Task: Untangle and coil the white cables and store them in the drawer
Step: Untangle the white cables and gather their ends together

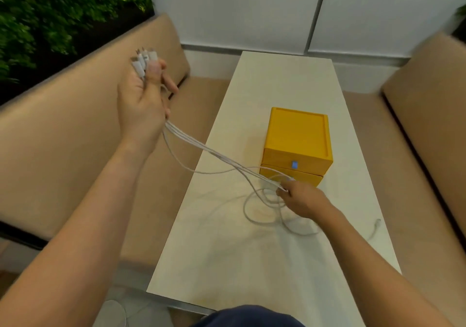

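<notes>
Before the drawer [307, 178], with left grip [141, 104] clutching plugs [144, 59] and right grip [300, 200] pinching cables [201, 147], slide along slowly without yanking.

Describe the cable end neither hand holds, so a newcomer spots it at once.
Find the white table with the yellow box. Near its right edge, past the right hand gripping cables, a single plug lies on a thin cord. The other plugs are bunched in the raised left hand; this one lies alone on the tabletop.
</notes>
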Action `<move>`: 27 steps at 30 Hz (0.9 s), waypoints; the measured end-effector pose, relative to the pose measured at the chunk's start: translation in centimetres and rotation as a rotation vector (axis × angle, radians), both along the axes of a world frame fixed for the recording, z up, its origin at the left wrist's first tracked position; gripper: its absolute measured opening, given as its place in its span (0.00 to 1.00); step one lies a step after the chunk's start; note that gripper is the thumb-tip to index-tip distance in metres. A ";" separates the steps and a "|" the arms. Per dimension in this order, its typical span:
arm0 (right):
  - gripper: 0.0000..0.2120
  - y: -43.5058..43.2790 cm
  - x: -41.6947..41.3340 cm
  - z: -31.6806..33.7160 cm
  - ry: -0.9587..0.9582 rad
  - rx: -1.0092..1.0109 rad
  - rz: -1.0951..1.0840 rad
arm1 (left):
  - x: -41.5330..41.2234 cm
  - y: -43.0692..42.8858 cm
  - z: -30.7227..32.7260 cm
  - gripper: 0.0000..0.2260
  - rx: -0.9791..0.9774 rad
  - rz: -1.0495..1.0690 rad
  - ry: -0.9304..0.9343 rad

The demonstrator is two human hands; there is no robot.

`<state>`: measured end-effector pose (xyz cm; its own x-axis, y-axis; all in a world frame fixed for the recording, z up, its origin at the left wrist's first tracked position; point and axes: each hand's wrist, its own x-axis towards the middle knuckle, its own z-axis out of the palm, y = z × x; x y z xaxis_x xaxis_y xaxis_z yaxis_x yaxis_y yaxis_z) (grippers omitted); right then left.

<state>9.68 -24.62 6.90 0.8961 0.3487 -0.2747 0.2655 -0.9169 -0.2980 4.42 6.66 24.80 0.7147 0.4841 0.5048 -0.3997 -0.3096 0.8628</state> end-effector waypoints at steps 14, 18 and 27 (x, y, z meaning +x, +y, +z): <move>0.10 -3.4 0.9 12.4 -0.415 0.305 -0.147 | 2.0 4.6 -7.4 0.11 0.449 0.162 0.249; 0.04 -4.3 1.3 8.5 -0.247 0.135 -0.125 | 3.0 5.3 -7.1 0.12 0.573 0.223 0.249; 0.10 -3.1 -1.1 3.2 -0.551 0.361 -0.126 | 4.7 5.0 -3.4 0.11 -0.370 0.269 0.088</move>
<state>8.57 -27.71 10.06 0.9119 0.2164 0.3488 0.3640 -0.8191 -0.4434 9.10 11.65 21.41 0.5717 0.7942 0.2061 -0.2679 -0.0568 0.9618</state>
